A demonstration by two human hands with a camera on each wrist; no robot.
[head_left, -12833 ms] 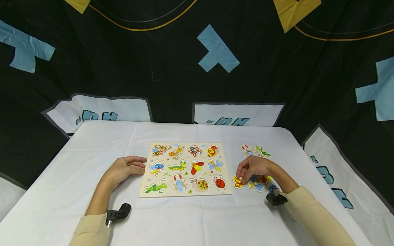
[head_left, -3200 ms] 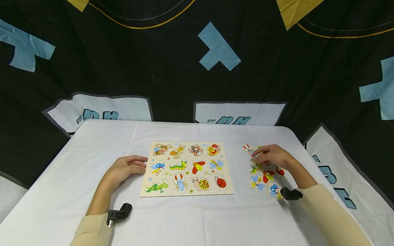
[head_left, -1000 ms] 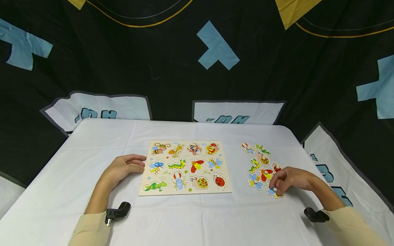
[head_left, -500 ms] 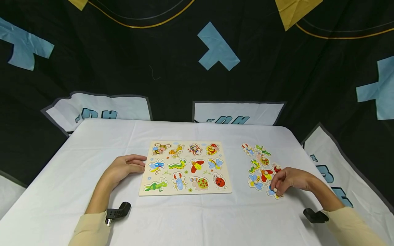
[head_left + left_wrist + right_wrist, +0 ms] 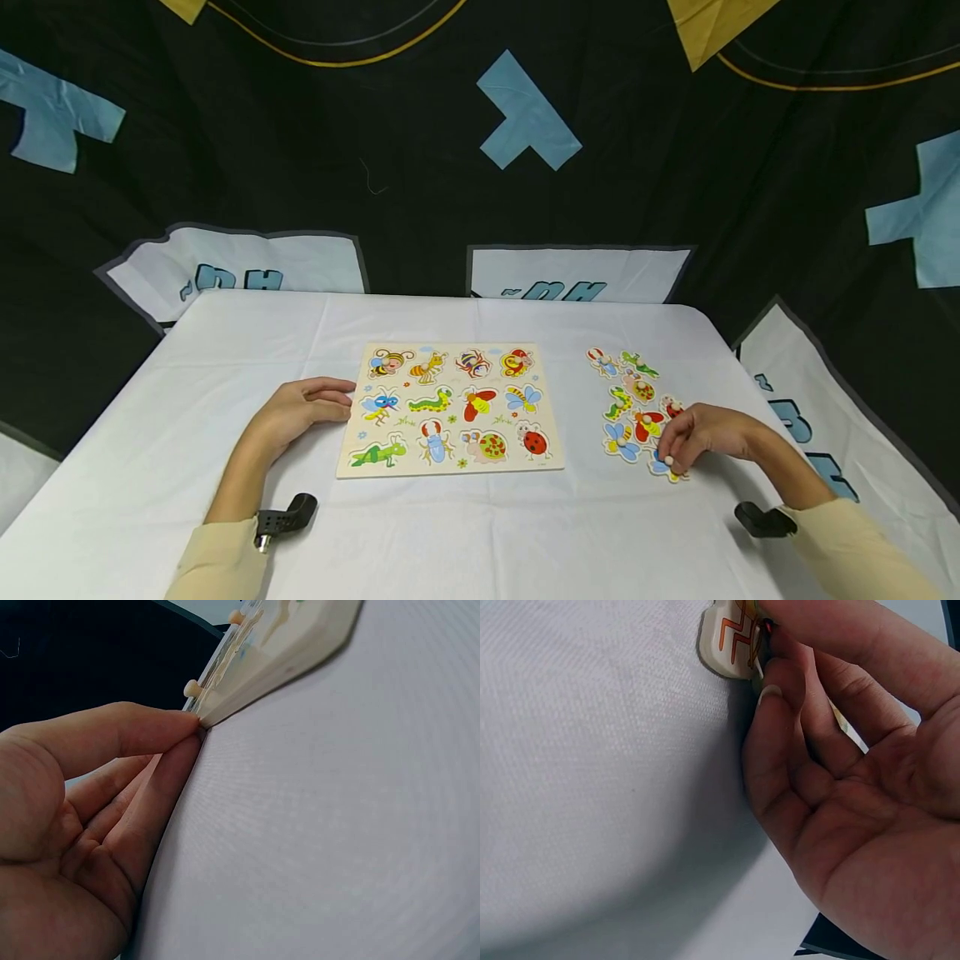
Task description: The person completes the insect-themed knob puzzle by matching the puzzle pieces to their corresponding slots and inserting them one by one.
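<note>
A wooden puzzle board (image 5: 450, 467) with rows of painted insects lies flat at the table's middle. My left hand (image 5: 300, 412) rests beside it, fingers extended, fingertips at its left edge. The left wrist view shows thumb and forefinger meeting right by the board's corner, near a wooden peg (image 5: 193, 688). On the right, my right hand (image 5: 708, 432) pinches a blue mosquito puzzle piece (image 5: 660, 468), which lies at the near end of a group of loose pieces. In the right wrist view the fingers hide most of that piece, leaving its orange-striped end (image 5: 731, 641) visible.
Loose insect pieces lie close together: a dragonfly (image 5: 621, 442), a red firefly (image 5: 648, 426), a caterpillar (image 5: 618, 403), a snail (image 5: 640, 387), a stag beetle (image 5: 602, 362) and a grasshopper (image 5: 639, 364). A ladybug (image 5: 672, 407) is partly behind the right hand. White cloth (image 5: 450, 542) covers the table.
A yellow-and-red piece at the group's near left is gone from there. The right hand has come from the group's far end to the mosquito piece. The left hand has stayed put.
</note>
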